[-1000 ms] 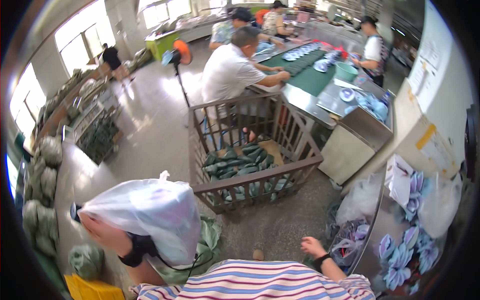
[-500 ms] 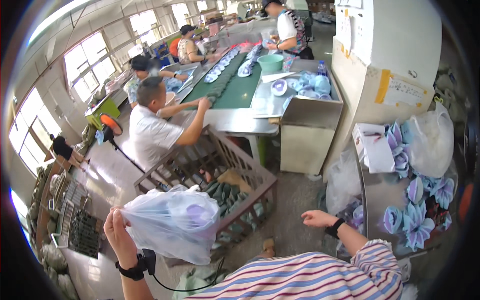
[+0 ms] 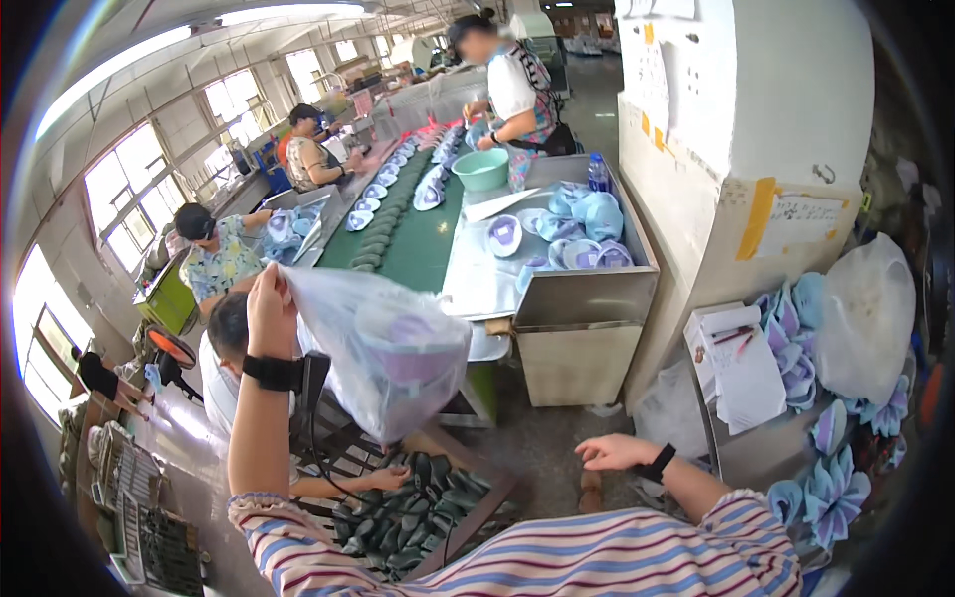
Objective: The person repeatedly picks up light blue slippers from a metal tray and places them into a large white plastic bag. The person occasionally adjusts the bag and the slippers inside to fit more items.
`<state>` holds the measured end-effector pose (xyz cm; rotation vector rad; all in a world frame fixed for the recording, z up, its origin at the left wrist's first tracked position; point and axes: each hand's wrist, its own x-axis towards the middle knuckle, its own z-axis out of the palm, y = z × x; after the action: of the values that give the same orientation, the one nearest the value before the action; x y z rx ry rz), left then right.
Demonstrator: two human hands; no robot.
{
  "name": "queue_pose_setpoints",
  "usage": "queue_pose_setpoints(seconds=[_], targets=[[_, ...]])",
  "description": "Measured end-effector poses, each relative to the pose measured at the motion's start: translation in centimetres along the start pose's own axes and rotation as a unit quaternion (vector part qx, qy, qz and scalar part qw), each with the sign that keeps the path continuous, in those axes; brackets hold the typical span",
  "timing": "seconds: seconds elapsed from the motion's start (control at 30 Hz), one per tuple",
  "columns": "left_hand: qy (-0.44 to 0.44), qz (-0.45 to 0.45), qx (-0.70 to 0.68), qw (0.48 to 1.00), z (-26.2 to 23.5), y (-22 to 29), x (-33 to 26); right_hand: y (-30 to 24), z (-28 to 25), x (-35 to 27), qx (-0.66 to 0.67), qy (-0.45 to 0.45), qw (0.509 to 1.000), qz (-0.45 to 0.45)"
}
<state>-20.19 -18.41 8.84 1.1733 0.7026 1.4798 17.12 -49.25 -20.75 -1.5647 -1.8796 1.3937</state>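
I see a long green table [image 3: 413, 249] as my landmark: a teal basin [image 3: 480, 169] stands at its far end, a steel cabinet [image 3: 585, 333] just right of it, and a wooden crate [image 3: 468, 517] of dark pieces [image 3: 413, 507] below its near end.
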Motion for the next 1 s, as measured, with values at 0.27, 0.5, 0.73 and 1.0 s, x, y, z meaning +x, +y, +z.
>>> queue_pose_setpoints(seconds=[0.27,0.5,0.73,1.0], targets=[[0.014,0.036,0.097,0.995,5.7,-19.4,2.8,0.3,-15.4,-0.9,0.065,0.153,0.986,-0.025],[-0.019,-0.005,0.463,0.886,-0.7,-42.1,-2.8,-9.6,-27.6,2.7,-0.028,0.202,0.952,-0.227],[0.053,0.067,0.498,0.863,2.5,-34.5,2.5,-17.0,-39.8,3.4,-0.197,0.471,0.805,-0.302],[-0.126,-0.016,0.662,0.739,5.5,-33.4,6.6,-14.6,-48.3,27.2,-0.371,0.319,0.836,-0.247]])
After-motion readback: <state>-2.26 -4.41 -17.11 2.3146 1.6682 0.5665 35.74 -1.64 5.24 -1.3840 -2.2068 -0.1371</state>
